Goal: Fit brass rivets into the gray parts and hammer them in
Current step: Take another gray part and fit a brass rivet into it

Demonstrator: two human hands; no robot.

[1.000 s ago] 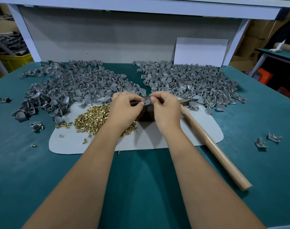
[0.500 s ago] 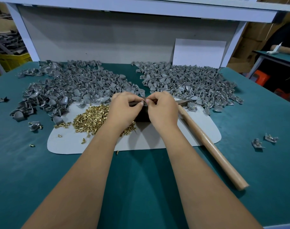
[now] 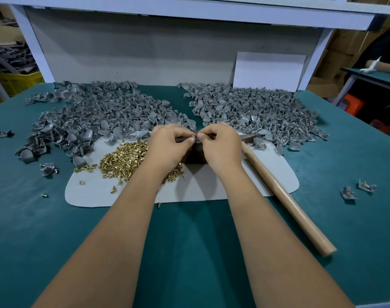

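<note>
Hands: left hand (image 3: 167, 147) and right hand (image 3: 220, 145) curled, both pinching one small gray plastic part (image 3: 193, 137) over dark block (image 3: 195, 155)
Rivets: shiny brass rivet pile (image 3: 125, 158) on pale mat (image 3: 212, 185)
Hammer: wooden-handled hammer (image 3: 285, 201) lying on green surface (image 3: 189, 241)

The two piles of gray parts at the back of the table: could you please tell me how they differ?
The left pile of gray parts lies behind the heap of brass rivets; the right pile of gray parts lies behind the hammer handle. Brass glints show among the right pile's near parts, while the left pile looks plain gray. The left pile trails further toward the table edge. Both rest on the green table and overlap the gray mat.
</note>
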